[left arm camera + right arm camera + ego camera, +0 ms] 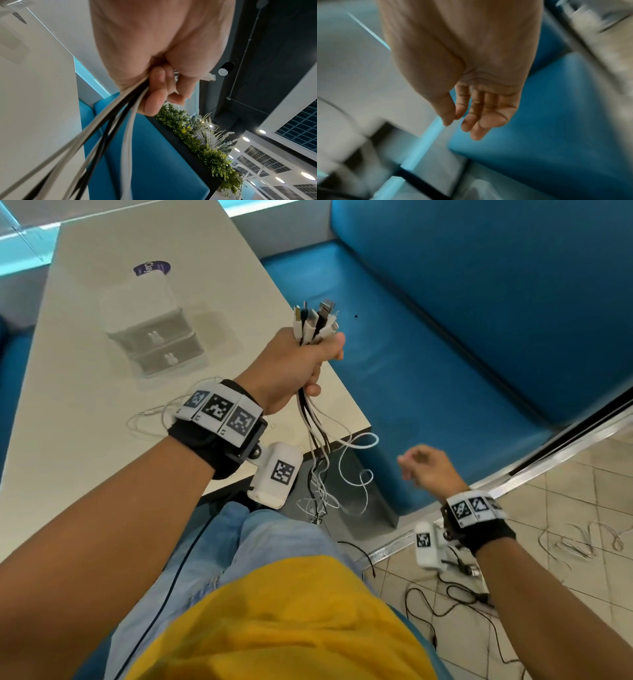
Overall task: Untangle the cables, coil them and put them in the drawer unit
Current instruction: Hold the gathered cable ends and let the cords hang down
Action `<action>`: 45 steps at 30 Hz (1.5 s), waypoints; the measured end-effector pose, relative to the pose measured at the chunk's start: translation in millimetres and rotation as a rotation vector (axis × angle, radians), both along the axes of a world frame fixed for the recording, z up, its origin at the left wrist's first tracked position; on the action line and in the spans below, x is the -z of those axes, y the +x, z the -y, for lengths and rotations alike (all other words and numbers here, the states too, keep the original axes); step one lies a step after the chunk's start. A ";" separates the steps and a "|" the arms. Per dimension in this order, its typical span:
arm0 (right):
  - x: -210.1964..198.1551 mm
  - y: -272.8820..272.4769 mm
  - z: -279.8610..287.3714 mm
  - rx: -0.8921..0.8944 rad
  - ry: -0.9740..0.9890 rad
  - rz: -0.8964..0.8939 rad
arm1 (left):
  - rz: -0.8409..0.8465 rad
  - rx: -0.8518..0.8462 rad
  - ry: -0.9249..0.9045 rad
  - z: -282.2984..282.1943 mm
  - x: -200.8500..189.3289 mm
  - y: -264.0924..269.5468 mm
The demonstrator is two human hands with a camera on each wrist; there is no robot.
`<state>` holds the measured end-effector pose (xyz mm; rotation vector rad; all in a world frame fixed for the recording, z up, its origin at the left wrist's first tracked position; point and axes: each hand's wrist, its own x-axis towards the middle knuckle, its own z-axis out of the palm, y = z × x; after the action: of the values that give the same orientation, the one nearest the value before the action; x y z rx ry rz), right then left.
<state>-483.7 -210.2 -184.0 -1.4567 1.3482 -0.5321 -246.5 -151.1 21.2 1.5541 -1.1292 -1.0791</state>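
Several items, entered from left to right as I watch the feed.

Item: drawer unit [156,345], clear, two drawers, both apparently pushed in, standing on the pale table [68,446] beyond my left wrist. Nothing is coiled or stowed as far as I can see.

Item: thin white cable [150,419], loose on the table just by the left wristband. Risk, in my judgement: the wrist camera housing sweeps it off the edge if I swing the arm.

Item: left hand [294,364], raised above the table's near corner, fingers [157,93] wrapped tightly round a bundle of cables [313,419], white and black. Plug ends [317,320] stick up out of the fist; the tails hang past the corner into a snarl [320,501] low beside my knee.

Risk: lifting higher likely tightens that snarl into knots. Risk: the hanging strands drag across the table corner [366,426] and catch there. Risk: easing the grip lets single plugs slip down into the mess.

Item: right hand [428,465], empty, fingers [477,116] loosely extended and slightly bent, over the blue bench seat [445,392]; the wrist view is smeared with blur.

Item: more cables, black [455,594] and pale [582,539], lying on the tiled floor to the right, well apart from the bundle. Risk: left behind, or trodden on.

Room: open air over the bench seat to the right; bare table surface between the unit and the near edge for laying strands out. The gap between table and bench looks tight.
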 end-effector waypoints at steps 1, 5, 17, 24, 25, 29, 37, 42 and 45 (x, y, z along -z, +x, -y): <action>-29.8 12.7 2.1 -0.012 -0.080 0.068 | 0.016 0.016 -0.002 -0.4 1.5 -1.3; -133.7 55.4 2.4 -0.090 -0.361 0.257 | 0.028 0.039 0.016 -2.1 4.5 -6.1; -229.8 143.8 -12.1 -0.546 -0.734 -0.132 | 0.122 0.053 -0.044 -13.5 9.7 -12.7; -241.1 159.4 -21.8 -0.445 -0.715 -0.102 | 0.204 0.020 -0.055 -7.3 11.8 -3.2; -240.5 159.1 -20.9 -0.454 -0.708 -0.094 | 0.203 0.018 -0.062 -7.9 11.8 -2.4; -231.8 151.5 -11.4 -0.328 -0.534 0.231 | 0.133 0.014 -0.126 -5.7 8.2 -3.5; -159.3 134.5 -28.8 -0.350 -0.128 0.219 | -0.308 -0.322 -0.235 16.2 -5.3 0.9; -76.9 85.4 -19.8 -0.247 0.046 0.088 | -0.229 -0.396 -0.229 12.6 -10.4 33.4; -42.1 58.2 -16.9 -0.179 -0.030 -0.154 | -0.004 -0.412 -0.268 13.1 -11.0 47.9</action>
<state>-425.5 -193.3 -142.0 -1.6522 1.3163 -0.3308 -198.6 -164.2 32.2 1.4832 -0.8582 -0.6274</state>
